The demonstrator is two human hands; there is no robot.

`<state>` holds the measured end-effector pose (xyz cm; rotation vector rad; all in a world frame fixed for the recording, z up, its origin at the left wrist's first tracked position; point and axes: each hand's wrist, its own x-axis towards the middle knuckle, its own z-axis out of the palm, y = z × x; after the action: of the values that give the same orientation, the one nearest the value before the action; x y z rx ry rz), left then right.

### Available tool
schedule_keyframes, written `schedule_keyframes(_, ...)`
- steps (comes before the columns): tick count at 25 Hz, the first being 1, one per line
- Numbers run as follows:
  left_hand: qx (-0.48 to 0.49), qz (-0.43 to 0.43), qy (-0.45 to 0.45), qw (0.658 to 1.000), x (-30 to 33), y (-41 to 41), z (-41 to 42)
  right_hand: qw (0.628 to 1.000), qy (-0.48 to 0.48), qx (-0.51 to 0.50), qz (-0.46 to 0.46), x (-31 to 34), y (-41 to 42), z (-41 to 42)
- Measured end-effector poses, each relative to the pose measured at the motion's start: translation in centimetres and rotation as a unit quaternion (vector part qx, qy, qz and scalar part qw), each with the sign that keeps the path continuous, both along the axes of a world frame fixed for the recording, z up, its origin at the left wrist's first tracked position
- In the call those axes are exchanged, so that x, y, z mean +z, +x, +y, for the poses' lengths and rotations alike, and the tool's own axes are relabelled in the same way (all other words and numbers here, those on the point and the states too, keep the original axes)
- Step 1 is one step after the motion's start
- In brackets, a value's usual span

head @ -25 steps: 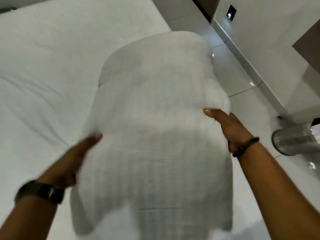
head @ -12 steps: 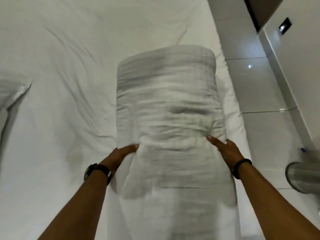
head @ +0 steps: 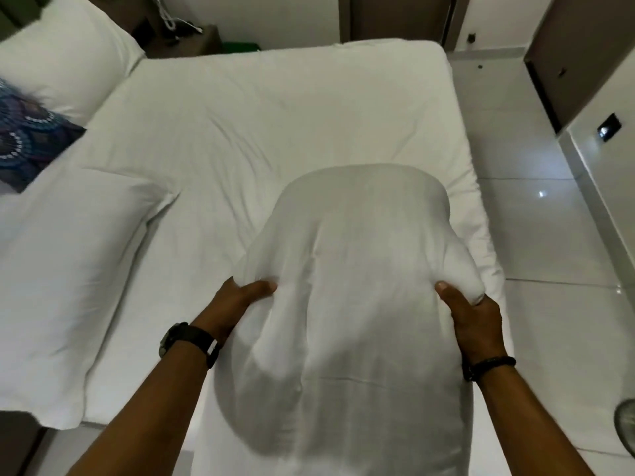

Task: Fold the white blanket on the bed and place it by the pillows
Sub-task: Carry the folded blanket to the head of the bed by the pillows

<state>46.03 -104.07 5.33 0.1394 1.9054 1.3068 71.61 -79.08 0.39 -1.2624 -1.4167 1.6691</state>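
The white blanket (head: pixel 354 286) is a thick folded bundle held up in front of me over the near right part of the bed (head: pixel 275 108). My left hand (head: pixel 237 304) grips its left edge, thumb pressed into the cloth. On the right edge, my right hand (head: pixel 470 317) pinches a bunched fold. The blanket's lower end hangs down out of view between my arms. Two white pillows lie at the left: one near (head: pixel 65 269), one far (head: pixel 62 63), with a blue patterned cushion (head: pixel 24 139) between them.
A dark bedside table (head: pixel 185 39) with cables stands beyond the far pillow. Glossy white floor tiles (head: pixel 536 235) run along the bed's right side, with a wall and dark door (head: pixel 577 63) beyond. A round metal object (head: pixel 625 424) sits at the right edge.
My view has swung left and up, bringing the pillows and the whole bed into sight. Both hands have gone from flat against the blanket's sides to gripping its edges.
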Motion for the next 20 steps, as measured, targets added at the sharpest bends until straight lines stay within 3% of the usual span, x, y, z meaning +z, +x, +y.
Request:
schedule_keyframes(5,0.039,0.052,0.062,0.996,6.8,-2.7,-10.1,0.995,0.064,0.028,0.072,7.9,-4.5,-8.0)
schedule_keyframes(11,0.083,0.116,0.149,0.979,13.7,-8.5,-30.9,0.979,0.141,0.070,0.129,15.7,-13.2,-26.6)
schedule_keyframes(20,0.134,0.193,0.141,0.962,19.9,-24.4,-51.1,0.970,0.142,0.114,0.162,21.9,-31.8,-45.3)
